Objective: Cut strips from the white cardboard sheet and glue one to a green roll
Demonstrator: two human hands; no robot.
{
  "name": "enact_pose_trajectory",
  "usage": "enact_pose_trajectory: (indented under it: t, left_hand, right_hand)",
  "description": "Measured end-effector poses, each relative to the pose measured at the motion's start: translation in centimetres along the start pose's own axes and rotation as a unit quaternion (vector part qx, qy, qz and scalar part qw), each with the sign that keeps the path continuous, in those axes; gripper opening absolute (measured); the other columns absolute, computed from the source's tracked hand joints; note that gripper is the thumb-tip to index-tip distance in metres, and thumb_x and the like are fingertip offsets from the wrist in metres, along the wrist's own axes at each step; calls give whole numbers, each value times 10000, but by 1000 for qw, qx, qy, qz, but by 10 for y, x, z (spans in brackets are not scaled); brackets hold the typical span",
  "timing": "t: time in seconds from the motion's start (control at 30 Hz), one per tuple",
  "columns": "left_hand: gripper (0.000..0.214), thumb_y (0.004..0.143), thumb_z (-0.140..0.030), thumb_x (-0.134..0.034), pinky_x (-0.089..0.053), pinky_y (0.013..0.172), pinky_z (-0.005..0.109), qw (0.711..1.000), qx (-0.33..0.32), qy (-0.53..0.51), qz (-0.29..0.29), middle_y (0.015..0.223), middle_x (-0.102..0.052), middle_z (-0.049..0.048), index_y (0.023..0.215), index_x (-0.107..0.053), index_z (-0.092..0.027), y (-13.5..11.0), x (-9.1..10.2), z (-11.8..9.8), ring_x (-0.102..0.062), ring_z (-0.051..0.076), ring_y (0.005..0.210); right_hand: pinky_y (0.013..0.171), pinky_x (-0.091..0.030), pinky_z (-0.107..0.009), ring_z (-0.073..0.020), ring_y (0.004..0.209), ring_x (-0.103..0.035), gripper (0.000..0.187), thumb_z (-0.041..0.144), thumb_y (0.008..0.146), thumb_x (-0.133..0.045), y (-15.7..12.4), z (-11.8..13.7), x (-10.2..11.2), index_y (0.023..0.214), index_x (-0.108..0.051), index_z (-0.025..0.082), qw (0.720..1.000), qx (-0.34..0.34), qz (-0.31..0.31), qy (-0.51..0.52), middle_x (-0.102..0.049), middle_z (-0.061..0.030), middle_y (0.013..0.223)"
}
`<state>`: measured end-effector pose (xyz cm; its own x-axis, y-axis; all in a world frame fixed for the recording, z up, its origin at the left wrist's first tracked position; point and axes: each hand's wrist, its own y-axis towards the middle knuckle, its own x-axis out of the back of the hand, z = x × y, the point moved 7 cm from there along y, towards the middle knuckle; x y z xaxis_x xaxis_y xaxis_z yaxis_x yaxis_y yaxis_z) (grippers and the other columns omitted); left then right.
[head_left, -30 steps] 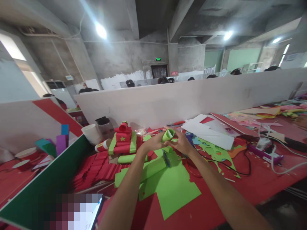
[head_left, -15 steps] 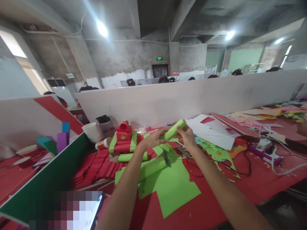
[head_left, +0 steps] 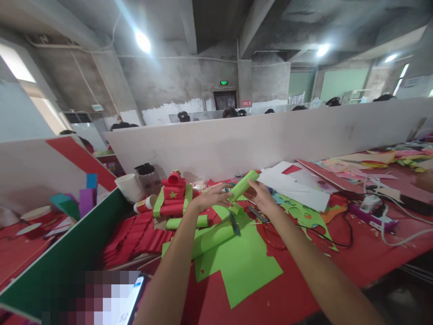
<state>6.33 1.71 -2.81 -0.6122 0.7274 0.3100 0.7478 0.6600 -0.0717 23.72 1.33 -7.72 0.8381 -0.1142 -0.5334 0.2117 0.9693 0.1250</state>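
Note:
A light green rolled tube (head_left: 244, 186), apparently of foam or paper sheet, is held tilted above the table. My left hand (head_left: 214, 197) has its fingers at the tube's lower left end. My right hand (head_left: 261, 195) grips the tube from the right, thumb and fingers around its side. Beneath the hands lie a green sheet (head_left: 248, 262) with cut edges and a larger green roll (head_left: 213, 239). A dark-handled tool (head_left: 234, 223) rests on the green pieces. Left of them is a thinner green roll (head_left: 187, 221).
A red and green model (head_left: 173, 195) with a star stands beside stacked red strips (head_left: 138, 237). Behind are a white cup (head_left: 129, 188) and a dark-lidded jar (head_left: 148, 178). A purple power strip (head_left: 372, 217) with cables lies right. A white partition (head_left: 237, 144) borders the table; a phone (head_left: 135, 298) lies front left.
The green tube has shifted slightly down and left between my hands. My left fingers have straightened and spread a little along its lower end.

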Motion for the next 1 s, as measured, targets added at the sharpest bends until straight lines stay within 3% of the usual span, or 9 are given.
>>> enact_pose_trajectory:
  t: [0.27,0.5,0.67,0.87,1.0]
  left_hand:
    - [766,916,-467,-566,-510,961,444,998,3,-58,26,960,-747,122,1538,-224,-176,3,-2,5,-718,228,904]
    - [702,900,-500,-580,-519,914,440,997,-10,-67,22,889,-746,105,1488,-356,-189,7,0,7,-712,227,867]
    - [589,894,-551,-558,-522,913,427,998,-45,-44,24,1029,-727,140,1340,-547,-167,3,1,-2,-696,231,911]
    - [523,933,-457,-523,-517,918,416,994,-93,62,13,1180,-675,115,1414,-474,-258,0,4,-18,-665,229,1023]
    - [581,873,-290,-617,-494,968,429,966,-191,174,-22,1398,-531,124,1428,-445,-284,4,2,-34,-569,255,1207]
  right_hand:
    - [701,-560,-251,-146,791,-677,308,331,676,-848,-4,-6,-12,899,-672,212,996,-38,61,46,-723,0,883]
    - [581,-553,-195,-114,659,-669,212,287,741,-808,-3,-14,-8,880,-677,195,993,-77,37,87,-725,7,781]
    - [515,-546,-188,-106,539,-638,97,246,841,-715,-1,-20,-5,878,-661,174,983,-115,21,139,-709,0,680]
    - [477,-556,-195,-121,511,-653,103,265,891,-661,-1,-20,-6,929,-663,169,980,-131,24,151,-730,-15,681]
    - [515,-573,-186,-114,531,-671,131,281,885,-672,-2,-20,-6,937,-665,160,981,-131,31,141,-736,-14,699]
